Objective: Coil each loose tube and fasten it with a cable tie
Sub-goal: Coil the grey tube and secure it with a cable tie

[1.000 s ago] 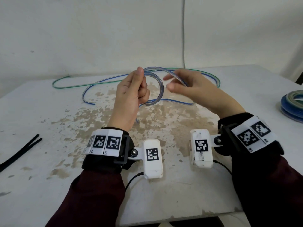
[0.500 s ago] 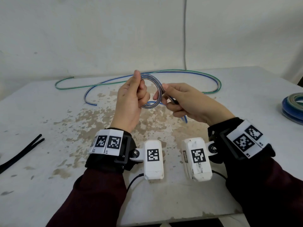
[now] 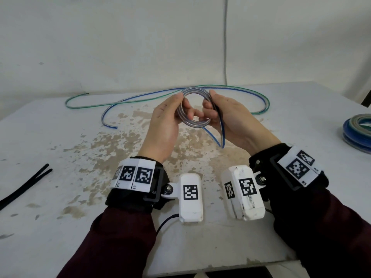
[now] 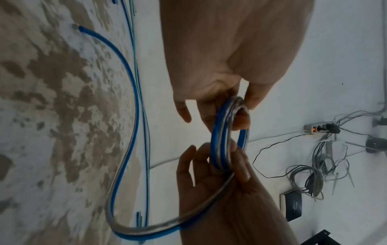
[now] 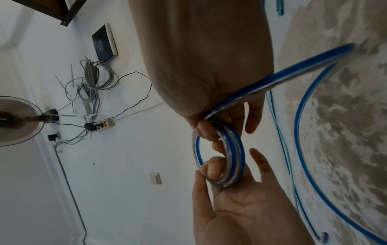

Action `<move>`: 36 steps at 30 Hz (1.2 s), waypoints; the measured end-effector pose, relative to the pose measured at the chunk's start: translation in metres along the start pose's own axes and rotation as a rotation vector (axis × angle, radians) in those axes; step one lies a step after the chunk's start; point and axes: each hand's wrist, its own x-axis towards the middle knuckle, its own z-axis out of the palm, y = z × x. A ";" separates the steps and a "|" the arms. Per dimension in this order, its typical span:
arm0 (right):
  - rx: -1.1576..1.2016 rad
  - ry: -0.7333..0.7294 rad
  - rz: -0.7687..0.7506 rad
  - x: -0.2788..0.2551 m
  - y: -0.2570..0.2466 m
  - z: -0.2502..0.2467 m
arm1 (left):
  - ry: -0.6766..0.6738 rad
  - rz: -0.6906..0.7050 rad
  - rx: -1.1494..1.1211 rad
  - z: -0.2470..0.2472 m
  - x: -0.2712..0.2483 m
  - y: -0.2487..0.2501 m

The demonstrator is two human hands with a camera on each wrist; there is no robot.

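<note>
At the centre of the head view the left hand (image 3: pixel 166 125) and right hand (image 3: pixel 230 121) each pinch one side of a small coil of blue-striped tube (image 3: pixel 192 109), thumbs and fingers clamped on its loops above the stained table (image 3: pixel 60 227). The tube's loose length droops below the right hand, then runs to the upper middle beside a green tube (image 3: pixel 140 99). Black cable ties (image 3: pixel 22 187) lie at left edge; finished coils (image 3: pixel 357 131) at right edge.

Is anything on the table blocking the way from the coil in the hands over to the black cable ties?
Nothing visible does. The coil is held above the table; only bare, stained tabletop lies between it and the cable ties at far left.
</note>
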 end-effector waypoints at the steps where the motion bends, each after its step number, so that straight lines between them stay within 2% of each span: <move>1: -0.018 0.014 -0.006 0.001 0.000 -0.001 | -0.019 -0.043 -0.018 0.000 -0.001 0.002; 4: -0.053 0.022 -0.028 0.002 0.000 -0.004 | -0.101 -0.186 -0.157 -0.001 -0.004 0.008; 7: 0.003 0.048 -0.049 0.003 -0.001 -0.005 | -0.167 -0.196 -0.178 -0.005 -0.005 0.011; 10: 0.107 0.069 -0.060 0.002 -0.002 -0.005 | -0.137 -0.139 0.047 -0.007 -0.004 0.006; 12: 0.126 0.075 -0.050 0.001 -0.002 -0.004 | -0.115 -0.155 0.118 -0.005 -0.005 0.001; 15: 0.152 0.047 -0.026 0.000 -0.001 0.001 | -0.089 -0.192 0.073 0.000 -0.007 -0.001; 19: 0.161 0.044 -0.037 -0.001 0.001 0.007 | -0.027 -0.160 0.040 0.002 -0.006 -0.004; 28: 0.030 -0.011 -0.071 -0.004 0.000 0.008 | -0.019 -0.258 -0.161 -0.001 -0.005 0.000; 36: 0.162 0.036 0.005 -0.002 0.001 0.005 | -0.048 -0.233 -0.074 0.001 -0.008 -0.001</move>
